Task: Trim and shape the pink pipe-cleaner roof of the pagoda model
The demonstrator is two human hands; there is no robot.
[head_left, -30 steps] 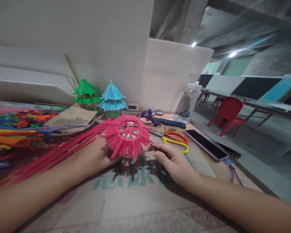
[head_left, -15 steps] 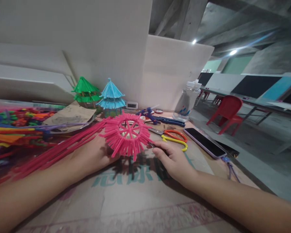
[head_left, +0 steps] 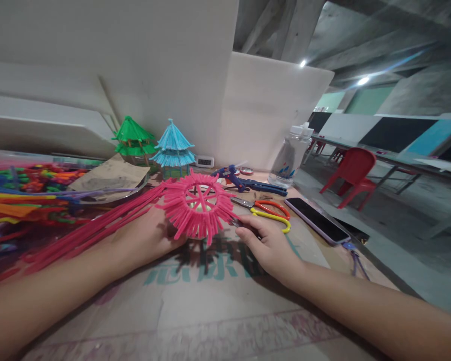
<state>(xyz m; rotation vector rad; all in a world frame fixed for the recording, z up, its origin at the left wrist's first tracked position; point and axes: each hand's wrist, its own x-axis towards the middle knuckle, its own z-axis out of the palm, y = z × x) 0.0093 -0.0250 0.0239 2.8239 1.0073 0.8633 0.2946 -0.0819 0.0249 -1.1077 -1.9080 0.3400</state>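
Left of the scissors (head_left: 256, 205), the left hand (head_left: 158, 233) holds up the pink pipe-cleaner ring (head_left: 199, 226), fingers mostly hidden; before the scissors, the right hand (head_left: 266, 243) pinches a small metal tool (head_left: 235, 222), which could bend the fringe if pressed hard.

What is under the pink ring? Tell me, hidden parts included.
Under the pink ring, a shadow falls on cardboard with green lettering. The left hand is partly beneath the ring's left side; its grip is covered and cannot be seen.
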